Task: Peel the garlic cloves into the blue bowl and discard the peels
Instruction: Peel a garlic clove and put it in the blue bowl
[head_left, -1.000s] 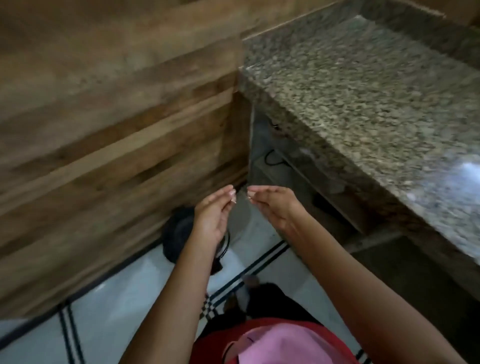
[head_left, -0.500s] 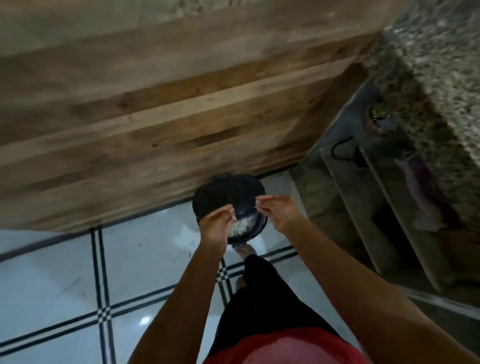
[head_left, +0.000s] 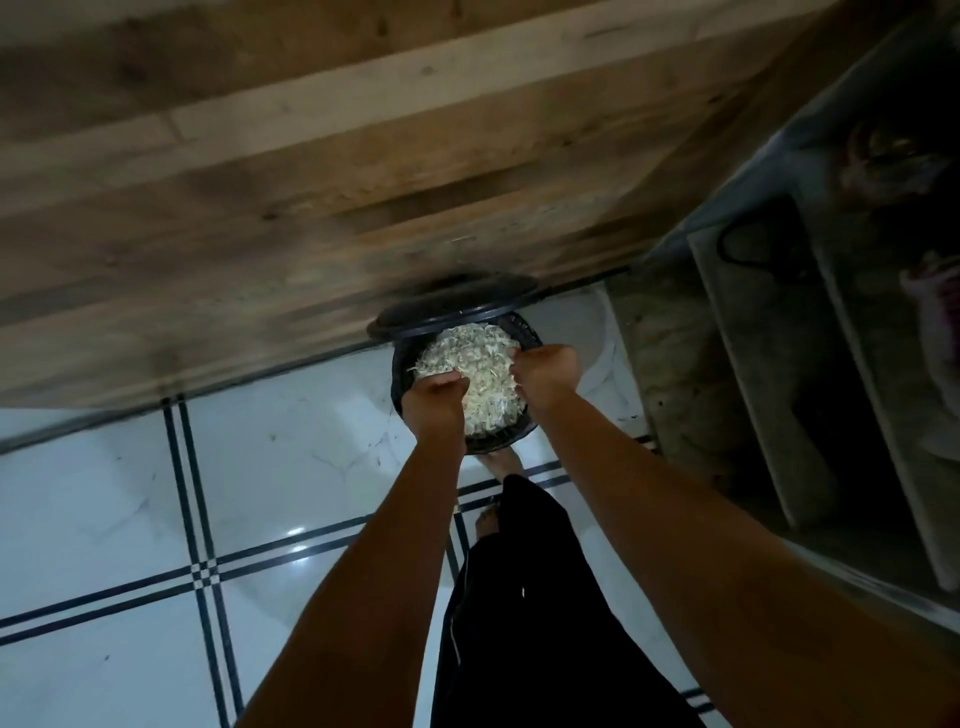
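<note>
The garlic peels (head_left: 480, 364) lie as a pale, shredded heap inside a black bin (head_left: 522, 328), just above the centre of the frame. The heap fills most of the bin's mouth; its lower left and right edges are covered by the hands. The bin's lid (head_left: 447, 306) stands tipped back behind it, against the foot of a wooden panel (head_left: 311, 182).

The left grip (head_left: 436, 408) is over the lower left of the heap, knuckles up and fingers curled under. The right grip (head_left: 545, 374) is at the heap's right edge, turned the same way. On both, the fingertips are hidden beneath the backs of the hands, so I cannot tell whether either has hold of any peel or is merely bunched above the heap. Contact with the heap cannot be confirmed either.

Both forearms run down to the lower edge of the frame, where they are cut off. Between them hang black trousers (head_left: 519, 597), with a bare foot (head_left: 500, 461) partly showing just below the bin.

The floor (head_left: 311, 457) is white glossy tile with dark double lines. At the right of the frame, stone shelves (head_left: 753, 364) sit in deep shadow; a dark cable loop (head_left: 727, 249) shows there, and the other contents are too dim to identify.
</note>
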